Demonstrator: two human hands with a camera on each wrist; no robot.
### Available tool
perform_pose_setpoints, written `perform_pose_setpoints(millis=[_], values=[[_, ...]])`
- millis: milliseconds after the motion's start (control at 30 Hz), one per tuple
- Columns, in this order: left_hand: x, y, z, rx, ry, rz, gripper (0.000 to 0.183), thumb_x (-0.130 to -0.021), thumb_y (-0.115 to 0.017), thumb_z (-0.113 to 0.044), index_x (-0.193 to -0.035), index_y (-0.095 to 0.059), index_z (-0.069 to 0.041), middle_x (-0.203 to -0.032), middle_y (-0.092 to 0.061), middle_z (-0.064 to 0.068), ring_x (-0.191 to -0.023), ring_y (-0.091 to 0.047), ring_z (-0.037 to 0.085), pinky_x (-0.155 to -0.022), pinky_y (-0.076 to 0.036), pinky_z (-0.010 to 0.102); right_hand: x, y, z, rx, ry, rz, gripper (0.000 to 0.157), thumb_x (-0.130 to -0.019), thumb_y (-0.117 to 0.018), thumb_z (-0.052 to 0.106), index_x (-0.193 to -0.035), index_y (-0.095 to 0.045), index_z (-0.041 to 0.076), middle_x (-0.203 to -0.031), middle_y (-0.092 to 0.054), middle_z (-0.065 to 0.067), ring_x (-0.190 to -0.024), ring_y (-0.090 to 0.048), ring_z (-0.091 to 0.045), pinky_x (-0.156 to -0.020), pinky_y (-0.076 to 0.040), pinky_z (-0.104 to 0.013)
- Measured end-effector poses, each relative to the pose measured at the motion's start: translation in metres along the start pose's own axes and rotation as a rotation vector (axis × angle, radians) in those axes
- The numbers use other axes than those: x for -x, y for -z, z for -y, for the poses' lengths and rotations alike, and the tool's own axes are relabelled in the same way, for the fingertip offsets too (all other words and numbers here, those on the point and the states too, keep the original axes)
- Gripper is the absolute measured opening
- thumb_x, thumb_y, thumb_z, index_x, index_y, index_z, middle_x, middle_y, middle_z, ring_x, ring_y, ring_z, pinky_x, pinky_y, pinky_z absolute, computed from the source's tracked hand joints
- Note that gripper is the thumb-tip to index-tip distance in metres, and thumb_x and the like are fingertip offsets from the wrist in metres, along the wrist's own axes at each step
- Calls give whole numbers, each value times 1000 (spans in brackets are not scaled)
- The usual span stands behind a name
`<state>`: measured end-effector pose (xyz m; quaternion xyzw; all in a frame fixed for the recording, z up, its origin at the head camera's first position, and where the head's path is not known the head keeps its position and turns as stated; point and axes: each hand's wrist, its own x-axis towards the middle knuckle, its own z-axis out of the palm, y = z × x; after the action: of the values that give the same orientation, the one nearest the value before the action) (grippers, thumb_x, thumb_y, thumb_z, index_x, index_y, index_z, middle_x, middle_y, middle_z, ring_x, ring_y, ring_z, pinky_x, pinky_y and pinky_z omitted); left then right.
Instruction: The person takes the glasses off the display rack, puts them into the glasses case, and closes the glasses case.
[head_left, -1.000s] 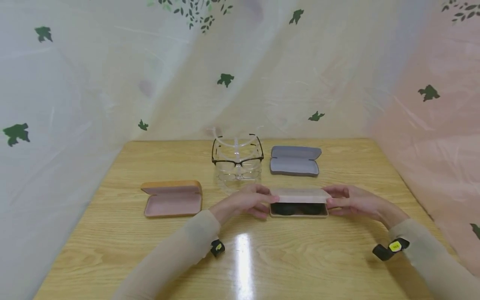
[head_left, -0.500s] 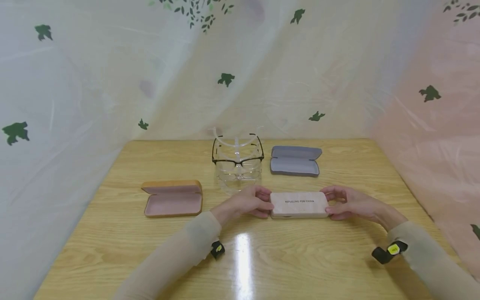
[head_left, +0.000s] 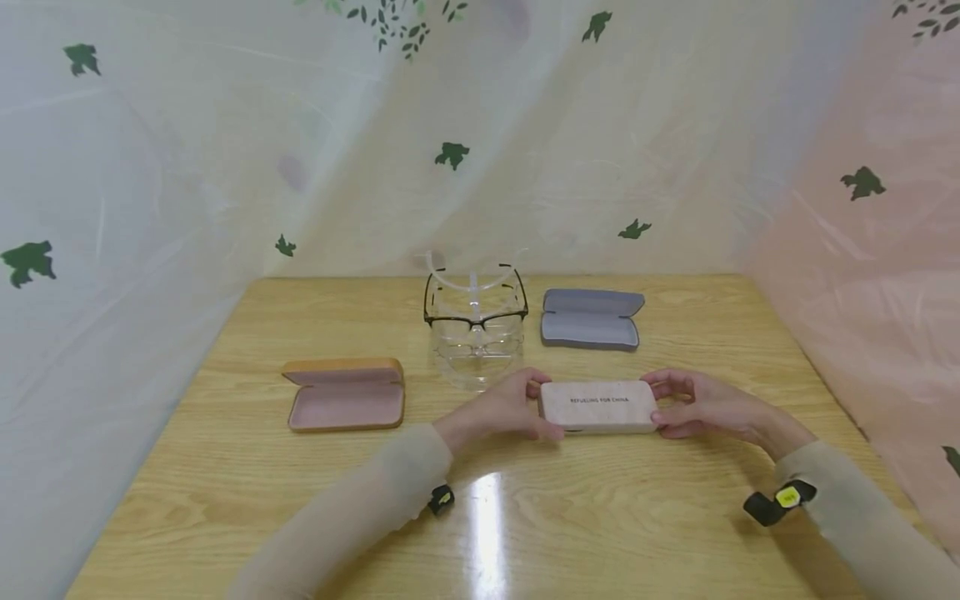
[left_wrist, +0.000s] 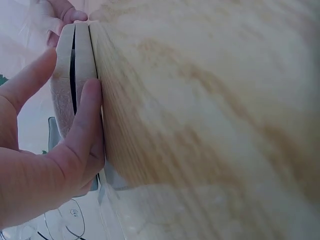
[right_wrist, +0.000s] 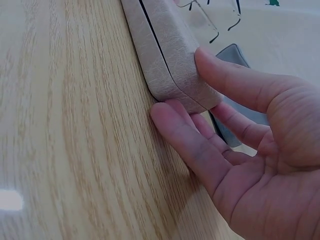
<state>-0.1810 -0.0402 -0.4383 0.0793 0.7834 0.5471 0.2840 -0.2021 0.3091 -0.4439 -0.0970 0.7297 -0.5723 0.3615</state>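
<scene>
Nearest, two pale sleeves (head_left: 367,492) run back from the grips, with a black wrist device (head_left: 763,507) at the right one and another at the left. Between the forearms, short of both grips, a bright light streak (head_left: 487,533) shines on the wood-grain bench (head_left: 622,517).

Next come the grips and the pale eyeglass case (head_left: 598,408), which lies on the bench between them, lid down, its lettering "REFUELING FOR CHINA" facing up. The left grip (head_left: 504,408) grasps its left end, one digit at the lid and another against the base. The right grip (head_left: 705,406) grasps the opposite end, digits curved round the corner. Both wrist views show a thin dark slit between lid and base.

Well to the left of the left grip, an orange case (head_left: 347,406) lies open, its pinkish lining showing. Just beyond the left grip stands a clear display stand (head_left: 473,287), bearing black-framed glasses (head_left: 476,323) and, lower down, thin-framed glasses (head_left: 480,350). Farther off, past the gap between the grips, a grey-blue case (head_left: 588,330) lies open. Farthest, behind everything, hangs a pale sheet (head_left: 360,167) with dark green bird shapes.
</scene>
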Motion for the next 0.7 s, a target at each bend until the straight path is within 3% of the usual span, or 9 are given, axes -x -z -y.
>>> perform_pose_setpoints(millis=[167, 267, 400, 533, 700], values=[[-3, -6, -1, -194, -98, -40, 84, -65, -99, -17, -134, -52, -6, -114, -61, 2, -94, -59, 14, -85, -52, 26, -1, -1, 1, -6, 3, 2, 71, -93, -72, 2, -150, -29, -6, -135, -42, -25, -108, -62, -31, -91, -58, -49], [-4, -9, -1, -273, -163, -46, 81, -65, -99, -21, -128, -51, -4, -107, -57, 2, -88, -57, 15, -77, -54, 27, -1, -2, 1, -9, 8, 3, 71, -93, -71, 2, -150, -29, -7, -135, -41, -25, -107, -62, -31, -91, -58, -49], [-5, -14, -2, -358, -164, -80, 82, -65, -98, -29, -127, -50, -5, -107, -52, 2, -84, -56, 14, -68, -55, 25, -2, -2, -1, -5, 11, 1, 71, -93, -72, 2, -149, -29, -6, -135, -42, -25, -107, -62, -31, -90, -58, -49], [-8, -19, -3, -508, -173, -142, 83, -64, -97, -37, -127, -52, -5, -106, -53, 0, -84, -54, 11, -70, -50, 21, -3, -2, -1, 3, 9, -1, 71, -93, -72, 2, -149, -30, -6, -134, -42, -25, -107, -62, -31, -90, -58, -48], [-12, -25, -4, -648, -206, -169, 81, -68, -91, -44, -124, -51, -2, -104, -50, 3, -76, -53, 12, -58, -50, 19, -2, -3, 2, 14, 5, -5, 71, -93, -72, 3, -149, -29, -6, -132, -43, -24, -106, -62, -30, -90, -58, -47]])
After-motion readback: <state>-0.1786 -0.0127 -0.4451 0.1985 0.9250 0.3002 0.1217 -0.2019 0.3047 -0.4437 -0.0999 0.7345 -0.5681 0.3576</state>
